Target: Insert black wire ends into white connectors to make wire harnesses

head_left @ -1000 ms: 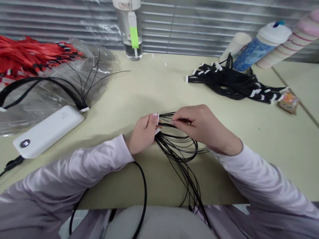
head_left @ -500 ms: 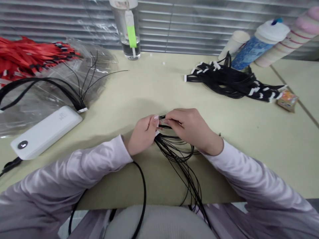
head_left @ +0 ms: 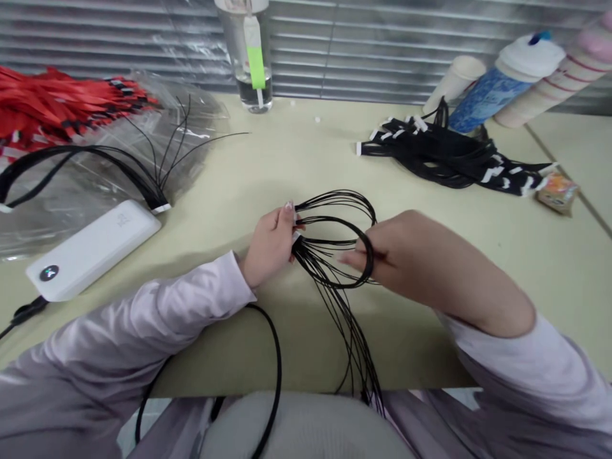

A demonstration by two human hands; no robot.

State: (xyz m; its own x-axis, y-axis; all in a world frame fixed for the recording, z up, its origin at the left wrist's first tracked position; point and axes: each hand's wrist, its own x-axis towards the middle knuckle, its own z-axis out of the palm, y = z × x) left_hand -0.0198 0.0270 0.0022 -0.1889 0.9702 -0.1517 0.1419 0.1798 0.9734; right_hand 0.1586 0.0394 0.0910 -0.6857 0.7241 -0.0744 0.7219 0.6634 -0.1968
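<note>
My left hand (head_left: 273,239) is closed on the white connectors (head_left: 295,238) of a black wire bundle, thumb on top. Thin black wires (head_left: 335,199) leave the connectors and curve to the right in loops. Other loose wires (head_left: 354,347) hang down past the table's front edge. My right hand (head_left: 406,261) is at the right end of the loops, its fingers pinched together among the wires and a little blurred. One thick loop passes in front of its fingers. Which wires lie between the fingertips is hard to make out.
A white power bank (head_left: 93,250) with a cable lies at left, near clear plastic bags (head_left: 191,150), red strips (head_left: 52,105) and another black wire bundle (head_left: 155,191). Finished-looking wire harnesses (head_left: 444,153) lie back right, by a paper cup (head_left: 454,83), bottles and a small packet (head_left: 557,191).
My right hand has moved right and slightly down, away from the connectors. The wires between my hands now spread into wide loops. My left hand has shifted slightly left and up.
</note>
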